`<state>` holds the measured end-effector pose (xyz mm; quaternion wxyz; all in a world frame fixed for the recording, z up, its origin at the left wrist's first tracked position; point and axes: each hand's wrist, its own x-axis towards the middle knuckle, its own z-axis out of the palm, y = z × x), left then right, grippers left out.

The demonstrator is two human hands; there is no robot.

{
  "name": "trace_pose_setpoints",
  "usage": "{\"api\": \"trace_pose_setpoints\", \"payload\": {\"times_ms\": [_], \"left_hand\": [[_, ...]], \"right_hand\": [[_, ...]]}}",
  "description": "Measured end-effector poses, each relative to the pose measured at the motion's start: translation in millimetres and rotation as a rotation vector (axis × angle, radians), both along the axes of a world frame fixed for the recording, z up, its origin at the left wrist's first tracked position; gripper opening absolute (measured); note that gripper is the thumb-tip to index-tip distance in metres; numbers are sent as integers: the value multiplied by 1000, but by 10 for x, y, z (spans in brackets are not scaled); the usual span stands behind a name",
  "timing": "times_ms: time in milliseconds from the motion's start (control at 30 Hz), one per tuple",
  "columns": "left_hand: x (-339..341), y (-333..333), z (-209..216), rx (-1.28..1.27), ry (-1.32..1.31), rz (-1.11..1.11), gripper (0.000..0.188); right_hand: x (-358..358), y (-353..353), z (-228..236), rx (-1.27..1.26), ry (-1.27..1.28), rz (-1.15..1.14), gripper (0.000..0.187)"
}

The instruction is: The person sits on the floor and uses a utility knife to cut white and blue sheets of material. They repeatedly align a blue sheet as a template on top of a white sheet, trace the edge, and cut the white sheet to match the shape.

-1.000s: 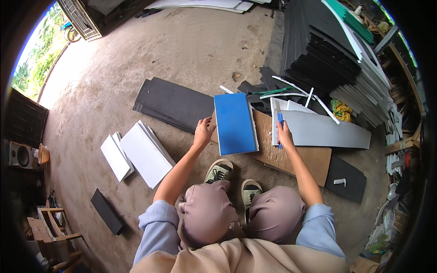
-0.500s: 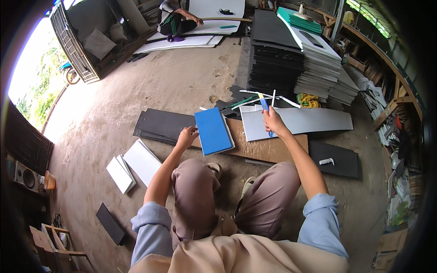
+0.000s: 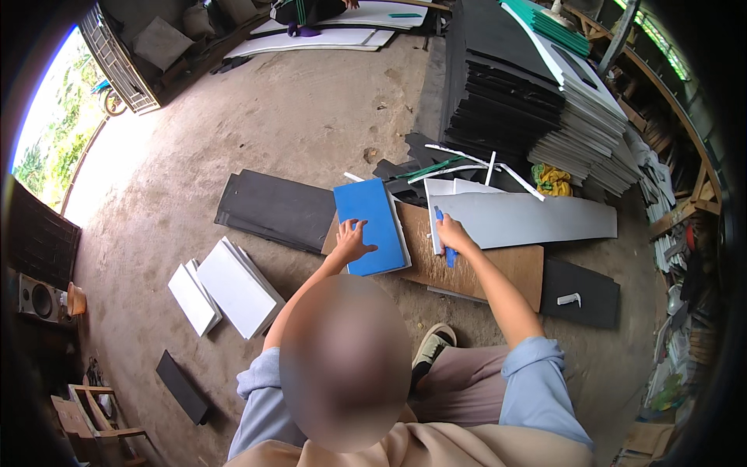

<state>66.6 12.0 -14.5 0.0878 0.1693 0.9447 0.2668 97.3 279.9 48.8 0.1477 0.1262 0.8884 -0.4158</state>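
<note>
Blue-faced sheet stack, with blue cutter

Item one: blue sheet point(image 3: 383, 226), rectangular, laid at a slant on the left part of a brown board point(image 3: 502, 268), which rests on the floor. White edges are shown beneath it along the right side. The left grip point(image 3: 352, 244) is spread over the blue face, fingers parted, nothing clasped; whether it is pressed down or barely touching cannot be told.

Handling, as judged: light, fairly stiff, smooth enough to slide, with corners easily dented. It is best taken by both long edges, or steadied by a flat palm.

Item two: blue cutter point(image 3: 450, 258), slim, enclosed in the right grip point(image 3: 455, 233), fingers wrapped round it, over the left end of a long grey sheet point(image 3: 537, 218). It is judged light and rigid, to be taken by the body, clear of the tip.

Surroundings: dark sheets point(image 3: 280, 208) are laid left of the board; white pieces point(image 3: 237, 286) are placed nearer the wearer; a yellow bundle point(image 3: 551, 179) and a tall dark stack point(image 3: 506, 109) are set beyond.
</note>
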Motion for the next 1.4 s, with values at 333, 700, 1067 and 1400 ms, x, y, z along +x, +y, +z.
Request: {"api": "trace_pose_setpoints", "payload": {"times_ms": [333, 700, 1067, 1400], "left_hand": [[-634, 305, -362, -276, -222, -102, 129], [-688, 264, -298, -202, -330, -39, 133], [-653, 391, -347, -199, -235, -37, 133], [-646, 320, -418, -183, -177, 13, 133]], "right_hand": [[-1293, -669, -840, 128, -9, 97, 33], [-1743, -984, -1008, 321, 13, 155, 35], [-1556, -794, -1008, 165, -378, 235, 32], [256, -690, -580, 243, -381, 279, 31]]}}
